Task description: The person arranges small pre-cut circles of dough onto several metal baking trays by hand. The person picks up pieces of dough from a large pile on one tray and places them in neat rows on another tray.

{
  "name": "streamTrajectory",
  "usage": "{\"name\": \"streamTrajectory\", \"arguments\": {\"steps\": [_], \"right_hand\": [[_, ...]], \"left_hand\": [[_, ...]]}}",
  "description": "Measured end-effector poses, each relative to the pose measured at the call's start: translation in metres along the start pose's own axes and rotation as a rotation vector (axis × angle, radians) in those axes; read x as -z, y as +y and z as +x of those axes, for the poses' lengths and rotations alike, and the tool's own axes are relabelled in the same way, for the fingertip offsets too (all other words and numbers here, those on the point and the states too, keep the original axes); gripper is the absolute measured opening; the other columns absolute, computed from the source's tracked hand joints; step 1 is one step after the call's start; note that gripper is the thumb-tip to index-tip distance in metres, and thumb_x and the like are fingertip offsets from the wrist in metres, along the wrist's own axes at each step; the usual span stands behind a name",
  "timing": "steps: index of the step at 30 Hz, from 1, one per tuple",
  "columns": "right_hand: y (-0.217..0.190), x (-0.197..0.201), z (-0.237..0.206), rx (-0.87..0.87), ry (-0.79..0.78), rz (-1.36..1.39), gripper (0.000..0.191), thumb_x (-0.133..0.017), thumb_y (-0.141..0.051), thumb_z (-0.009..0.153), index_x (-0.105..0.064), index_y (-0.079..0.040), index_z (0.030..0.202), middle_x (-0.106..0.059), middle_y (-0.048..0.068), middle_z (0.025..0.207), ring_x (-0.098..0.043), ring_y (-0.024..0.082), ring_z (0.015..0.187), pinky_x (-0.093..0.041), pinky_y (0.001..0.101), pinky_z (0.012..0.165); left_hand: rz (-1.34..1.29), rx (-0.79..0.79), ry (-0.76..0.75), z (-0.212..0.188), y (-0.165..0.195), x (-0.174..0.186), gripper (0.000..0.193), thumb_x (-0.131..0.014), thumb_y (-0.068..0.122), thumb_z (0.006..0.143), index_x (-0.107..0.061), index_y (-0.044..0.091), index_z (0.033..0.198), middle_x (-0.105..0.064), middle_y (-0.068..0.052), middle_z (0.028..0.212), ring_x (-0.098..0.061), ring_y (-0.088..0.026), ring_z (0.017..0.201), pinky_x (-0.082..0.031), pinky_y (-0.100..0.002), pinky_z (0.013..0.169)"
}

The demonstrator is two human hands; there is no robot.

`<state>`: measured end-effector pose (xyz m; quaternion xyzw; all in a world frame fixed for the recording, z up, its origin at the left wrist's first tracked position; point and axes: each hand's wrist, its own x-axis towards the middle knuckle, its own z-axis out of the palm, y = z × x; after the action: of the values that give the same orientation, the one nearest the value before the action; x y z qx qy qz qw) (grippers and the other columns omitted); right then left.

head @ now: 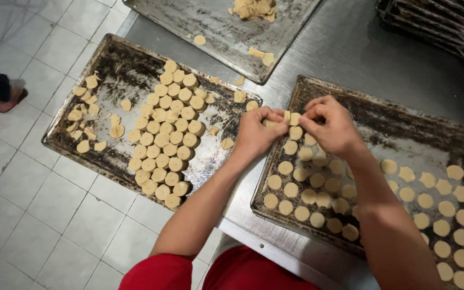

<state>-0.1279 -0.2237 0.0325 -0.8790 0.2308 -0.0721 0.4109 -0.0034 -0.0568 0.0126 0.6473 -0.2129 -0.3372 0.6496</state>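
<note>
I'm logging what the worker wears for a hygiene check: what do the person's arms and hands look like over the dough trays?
Both hands, the left hand and the right hand, are bare: no gloves, rings, watch or bands show. Both forearms are uncovered to the elbow and beyond. The only clothing in view is red fabric at the bottom edge.

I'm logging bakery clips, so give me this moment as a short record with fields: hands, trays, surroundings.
left hand: pinches a pale dough piece over the right tray's far edge
right hand: fingertips on the same piece
right tray: dark metal, round dough discs laid apart in rows
left tray: discs packed close, scraps at its left end
far tray: a few pieces
surface: steel table
floor: pale tiles
</note>
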Motion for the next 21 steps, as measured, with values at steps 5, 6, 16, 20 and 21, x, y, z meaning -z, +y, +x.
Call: {"name": "streamTrajectory", "arguments": {"steps": [5, 6, 16, 20, 21], "right_hand": [[0.011, 0.005, -0.007, 0.066, 0.021, 0.089, 0.026, -0.077, -0.022, 0.096, -0.068, 0.000, 0.086, -0.061, 0.009, 0.116, -0.061, 0.016, 0.097, -0.053, 0.0313, 0.083], [0.014, 0.006, -0.008, 0.088, 0.007, 0.113, 0.022, -0.075, -0.021, 0.095, -0.070, -0.001, 0.088, -0.060, 0.009, 0.118, -0.061, 0.016, 0.097, -0.053, 0.0319, 0.081], [0.039, 0.021, -0.030, 0.007, 0.106, -0.127, 0.022, -0.080, -0.020, 0.088, -0.071, 0.000, 0.087, -0.061, 0.011, 0.108, -0.061, 0.021, 0.091, -0.054, 0.0372, 0.080], [0.032, 0.025, -0.040, -0.131, 0.115, -0.014, 0.026, -0.082, -0.024, 0.089, -0.071, 0.000, 0.086, -0.058, 0.008, 0.107, -0.059, 0.019, 0.086, -0.052, 0.0352, 0.075], [0.031, 0.026, -0.042, -0.087, 0.101, 0.095, 0.023, -0.080, -0.023, 0.091, -0.071, -0.001, 0.089, -0.058, 0.007, 0.108, -0.058, 0.017, 0.086, -0.052, 0.0327, 0.075]], "left_hand": [[0.177, -0.074, -0.045, 0.005, 0.003, -0.009, 0.013, -0.079, 0.011, 0.078, -0.072, 0.000, 0.080, -0.076, -0.014, 0.116, -0.075, -0.017, 0.092, -0.061, -0.031, 0.080], [0.228, -0.107, -0.044, 0.008, 0.003, -0.013, 0.013, -0.080, 0.011, 0.077, -0.073, 0.000, 0.080, -0.077, -0.015, 0.115, -0.075, -0.018, 0.094, -0.061, -0.031, 0.082], [0.228, -0.092, -0.114, 0.014, -0.004, -0.029, 0.017, -0.078, 0.015, 0.080, -0.072, -0.001, 0.084, -0.078, -0.011, 0.115, -0.075, -0.016, 0.093, -0.061, -0.031, 0.083], [0.191, -0.079, -0.143, 0.009, -0.002, -0.040, 0.017, -0.078, 0.015, 0.081, -0.074, -0.001, 0.084, -0.076, -0.011, 0.114, -0.073, -0.016, 0.089, -0.061, -0.031, 0.079], [0.217, -0.138, -0.167, 0.006, -0.002, -0.043, 0.016, -0.079, 0.013, 0.081, -0.074, -0.002, 0.085, -0.076, -0.011, 0.114, -0.073, -0.015, 0.091, -0.060, -0.030, 0.081]]}}
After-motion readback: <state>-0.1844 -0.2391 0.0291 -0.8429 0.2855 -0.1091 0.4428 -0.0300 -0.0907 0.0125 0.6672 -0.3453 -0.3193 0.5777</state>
